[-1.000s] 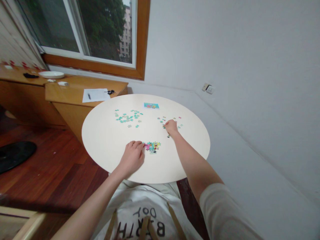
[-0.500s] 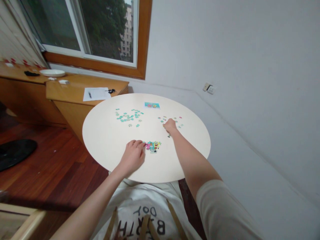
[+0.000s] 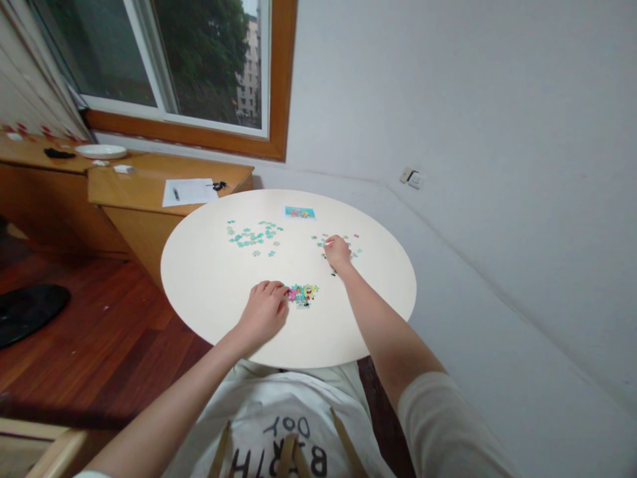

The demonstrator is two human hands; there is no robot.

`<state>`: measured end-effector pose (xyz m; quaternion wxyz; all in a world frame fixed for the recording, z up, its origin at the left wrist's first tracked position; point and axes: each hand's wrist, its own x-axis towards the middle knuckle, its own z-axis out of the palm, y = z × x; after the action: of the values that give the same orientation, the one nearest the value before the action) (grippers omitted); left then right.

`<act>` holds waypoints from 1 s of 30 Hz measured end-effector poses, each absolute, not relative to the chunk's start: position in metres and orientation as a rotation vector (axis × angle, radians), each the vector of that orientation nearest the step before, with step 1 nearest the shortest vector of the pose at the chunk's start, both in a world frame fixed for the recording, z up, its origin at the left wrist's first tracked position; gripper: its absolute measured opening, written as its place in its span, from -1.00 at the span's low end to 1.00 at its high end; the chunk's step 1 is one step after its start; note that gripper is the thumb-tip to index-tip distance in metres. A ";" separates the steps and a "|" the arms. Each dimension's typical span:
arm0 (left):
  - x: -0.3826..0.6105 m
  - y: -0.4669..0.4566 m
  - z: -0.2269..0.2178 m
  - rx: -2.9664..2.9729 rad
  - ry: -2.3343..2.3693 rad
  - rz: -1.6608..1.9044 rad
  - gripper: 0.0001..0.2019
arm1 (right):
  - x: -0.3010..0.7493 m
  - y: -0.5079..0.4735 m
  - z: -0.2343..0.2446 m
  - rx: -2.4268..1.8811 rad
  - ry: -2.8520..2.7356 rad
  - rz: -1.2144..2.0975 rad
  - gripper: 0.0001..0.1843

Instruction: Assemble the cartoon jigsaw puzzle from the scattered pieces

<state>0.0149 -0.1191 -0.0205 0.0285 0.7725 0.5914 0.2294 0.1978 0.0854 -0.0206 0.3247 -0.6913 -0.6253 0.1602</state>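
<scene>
Fingers bent (any grip unclear), the left hand [image 3: 263,309] touches the puzzle [image 3: 303,295] below centre; mid-frame, the right hand [image 3: 338,253] overhangs loose pieces [image 3: 319,243].

Wht top [image 3: 259,393] w/ "BIRTH" [image 3: 317,461] upside-down, partly hidden; 2nd word [image 3: 288,426] unclear.

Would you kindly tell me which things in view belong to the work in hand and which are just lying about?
Work in hand:
joined puzzle pieces, beside the left hand
loose puzzle pieces
picture card
round table

Lying about:
white plate
paper sheet
</scene>
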 end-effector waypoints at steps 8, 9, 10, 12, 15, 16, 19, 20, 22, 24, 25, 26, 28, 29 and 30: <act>0.017 -0.096 -0.003 2.368 1.822 0.514 -0.75 | 0.193 0.067 -0.024 -1.423 -1.670 0.621 -0.68; 0.016 -0.092 -0.003 2.370 1.823 0.518 -0.75 | 0.191 0.063 -0.026 -1.381 -1.666 0.659 -0.68; 0.016 -0.089 -0.003 2.368 1.830 0.526 -0.74 | 0.190 0.059 -0.029 -1.342 -1.659 0.697 -0.69; 0.013 -0.082 -0.006 2.363 1.830 0.547 -0.74 | 0.188 0.051 -0.036 -1.271 -1.647 0.773 -0.72; 0.010 -0.076 -0.014 2.323 1.826 0.621 -0.75 | 0.187 0.040 -0.043 -1.174 -1.632 0.879 -0.76; 0.009 -0.075 -0.016 2.306 1.827 0.663 -0.75 | 0.187 0.036 -0.044 -1.145 -1.631 0.911 -0.77; 0.007 -0.075 -0.022 2.335 1.736 0.822 -0.75 | 0.188 0.027 -0.043 -1.078 -1.639 0.988 -0.79; 0.007 -0.076 -0.024 2.370 1.660 0.873 -0.75 | 0.188 0.025 -0.043 -1.063 -1.643 1.009 -0.80; 0.006 -0.078 -0.026 2.453 1.487 0.926 -0.74 | 0.188 0.021 -0.041 -1.044 -1.653 1.046 -0.81; 0.006 -0.080 -0.026 2.518 1.366 0.903 -0.72 | 0.188 0.019 -0.040 -1.037 -1.662 1.073 -0.83; 0.006 -0.081 -0.026 2.542 1.337 0.879 -0.72 | 0.188 0.019 -0.040 -1.038 -1.668 1.081 -0.84; 0.006 -0.081 -0.026 2.558 1.325 0.860 -0.71 | 0.188 0.019 -0.040 -1.042 -1.673 1.085 -0.85; 0.006 -0.082 -0.026 2.579 1.326 0.841 -0.71 | 0.187 0.018 -0.041 -1.053 -1.682 1.088 -0.87; 0.006 -0.082 -0.025 2.588 1.332 0.839 -0.71 | 0.187 0.018 -0.041 -1.059 -1.691 1.085 -0.87; 0.007 -0.082 -0.025 2.596 1.339 0.840 -0.71 | 0.187 0.018 -0.041 -1.068 -1.703 1.076 -0.88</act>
<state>0.0068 -0.0824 -0.0249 0.0510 0.8531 0.4398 0.2760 0.1867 0.0180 -0.0412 0.4176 -0.4255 -0.6787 0.4289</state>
